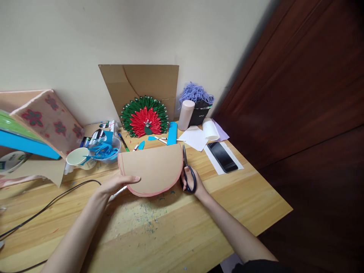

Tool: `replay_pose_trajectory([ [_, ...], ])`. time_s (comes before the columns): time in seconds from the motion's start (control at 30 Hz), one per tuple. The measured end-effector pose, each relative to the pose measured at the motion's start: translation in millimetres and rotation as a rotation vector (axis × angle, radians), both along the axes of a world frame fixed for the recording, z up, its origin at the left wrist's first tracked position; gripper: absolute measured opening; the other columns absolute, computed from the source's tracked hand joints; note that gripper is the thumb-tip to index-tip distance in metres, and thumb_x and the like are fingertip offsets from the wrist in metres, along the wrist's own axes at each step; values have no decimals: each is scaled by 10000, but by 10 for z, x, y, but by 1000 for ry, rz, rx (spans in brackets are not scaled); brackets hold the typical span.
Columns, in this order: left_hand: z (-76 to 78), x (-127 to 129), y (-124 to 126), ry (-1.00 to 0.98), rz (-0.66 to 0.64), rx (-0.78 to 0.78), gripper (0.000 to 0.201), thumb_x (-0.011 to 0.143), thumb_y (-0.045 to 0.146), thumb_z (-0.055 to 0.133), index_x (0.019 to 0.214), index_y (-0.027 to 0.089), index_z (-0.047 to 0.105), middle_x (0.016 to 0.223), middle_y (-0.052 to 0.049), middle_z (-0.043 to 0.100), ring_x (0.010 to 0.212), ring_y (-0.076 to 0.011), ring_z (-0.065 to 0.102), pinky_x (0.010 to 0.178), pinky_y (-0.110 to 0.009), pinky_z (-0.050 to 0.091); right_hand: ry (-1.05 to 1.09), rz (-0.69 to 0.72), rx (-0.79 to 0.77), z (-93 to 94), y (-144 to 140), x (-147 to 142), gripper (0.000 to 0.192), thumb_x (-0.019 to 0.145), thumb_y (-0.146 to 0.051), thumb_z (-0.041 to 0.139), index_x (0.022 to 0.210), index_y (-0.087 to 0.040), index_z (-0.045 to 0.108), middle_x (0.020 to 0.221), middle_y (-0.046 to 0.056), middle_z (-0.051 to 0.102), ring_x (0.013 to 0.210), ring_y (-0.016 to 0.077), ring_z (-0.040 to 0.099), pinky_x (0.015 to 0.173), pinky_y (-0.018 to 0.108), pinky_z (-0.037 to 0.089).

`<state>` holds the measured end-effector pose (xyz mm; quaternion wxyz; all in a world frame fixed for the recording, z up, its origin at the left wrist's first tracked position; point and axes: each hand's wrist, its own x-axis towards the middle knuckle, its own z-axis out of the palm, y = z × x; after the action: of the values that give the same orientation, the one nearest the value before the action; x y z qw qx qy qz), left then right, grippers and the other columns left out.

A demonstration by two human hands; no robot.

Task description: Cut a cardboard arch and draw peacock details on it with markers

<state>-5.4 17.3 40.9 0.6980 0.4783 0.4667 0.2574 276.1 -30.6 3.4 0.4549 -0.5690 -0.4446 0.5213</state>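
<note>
Cardboard half-round (152,168), tan with a pink line traced along its curved edge, is held just above the wooden table (199,220), near its middle; the left hand (118,184) pinches its lower left edge, thumb lying flat on top and the fingers hidden beneath; the right hand (195,185) has its fingers through the dark loops of a pair of scissors (187,170), closed around the handles, and the blades point away from the person, together or nearly so, along the right edge of the cardboard; behind it lie blue paper scraps (172,133) and marker pens (160,140); a red and green peacock fan (144,121) leans on a cardboard sheet (153,81) against the wall; a phone (222,156) rests on white paper to the right; a paper cup (77,156) stands at the left.
</note>
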Motion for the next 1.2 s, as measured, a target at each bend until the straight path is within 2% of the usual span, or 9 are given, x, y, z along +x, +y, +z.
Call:
replay_pose_trajectory([
  [0.17, 83, -90, -32, 17, -176, -65, 599, 486, 274, 791, 1056, 162, 643, 1032, -108, 696, 1018, -329, 607, 898, -448, 481, 144, -65, 60, 15, 88, 124, 621, 719, -798, 302, 646, -204, 464, 428, -37, 434, 373, 109, 433, 370, 224, 357],
  [0.27, 122, -89, -58, 10, -306, -102, 477, 493, 225, 766, 958, 179, 674, 1003, -77, 704, 951, -300, 633, 849, -419, 501, 164, 98, 44, 97, 43, 210, 534, 778, -697, 403, 730, -179, 522, 526, -28, 478, 452, 100, 442, 426, 214, 358],
  [0.43, 181, -35, 11, 30, -154, 9, 356, 604, 299, 747, 922, 160, 668, 896, -58, 707, 828, -224, 649, 763, -338, 515, 68, 363, 48, 206, -46, 247, 329, 781, -470, 603, 704, -166, 503, 562, -49, 440, 474, 80, 425, 422, 191, 328],
  [0.6, 271, 113, 72, -57, 231, 122, 373, 710, 418, 678, 939, 126, 642, 816, -72, 685, 716, -155, 643, 687, -265, 506, 219, -3, 109, 45, 5, 97, 315, 759, -466, 622, 732, -193, 467, 513, -68, 434, 392, 80, 416, 373, 202, 339],
  [0.7, 306, 341, -70, -146, 172, 59, 412, 711, 417, 685, 997, 127, 626, 904, -109, 689, 823, -184, 655, 786, -302, 500, 304, -133, 126, -58, -5, -38, 339, 723, -479, 651, 753, -207, 450, 505, -64, 471, 390, 96, 447, 378, 213, 360],
  [0.8, 328, 585, -262, -150, 18, 59, 399, 731, 419, 662, 1027, 153, 627, 1009, -99, 675, 909, -200, 635, 839, -330, 482, 195, -52, 119, -68, -94, -161, 325, 737, -471, 649, 738, -198, 472, 459, -51, 502, 394, 109, 483, 418, 222, 384],
  [0.9, 341, 689, -341, -141, 51, 72, 407, 721, 457, 650, 997, 158, 628, 1018, -86, 670, 928, -208, 616, 829, -331, 472, 79, 66, 118, -12, -202, -265, 331, 775, -471, 614, 665, -182, 493, 433, -13, 535, 409, 123, 514, 469, 241, 408],
  [1.03, 342, 504, -197, -44, 150, 187, 431, 696, 516, 636, 892, 132, 615, 862, -71, 664, 799, -200, 600, 711, -305, 467, 177, 163, 138, 39, -248, -330, 355, 768, -508, 608, 714, -167, 521, 550, 17, 611, 412, 104, 521, 456, 229, 407],
  [1.2, 295, 0, 106, 234, 308, 486, 372, 737, 525, 568, 727, 153, 568, 725, -9, 582, 714, -167, 526, 635, -256, 400, 418, 22, 78, -16, -143, -200, 436, 778, -609, 524, 710, -180, 485, 438, -40, 524, 348, 75, 460, 410, 194, 375],
])
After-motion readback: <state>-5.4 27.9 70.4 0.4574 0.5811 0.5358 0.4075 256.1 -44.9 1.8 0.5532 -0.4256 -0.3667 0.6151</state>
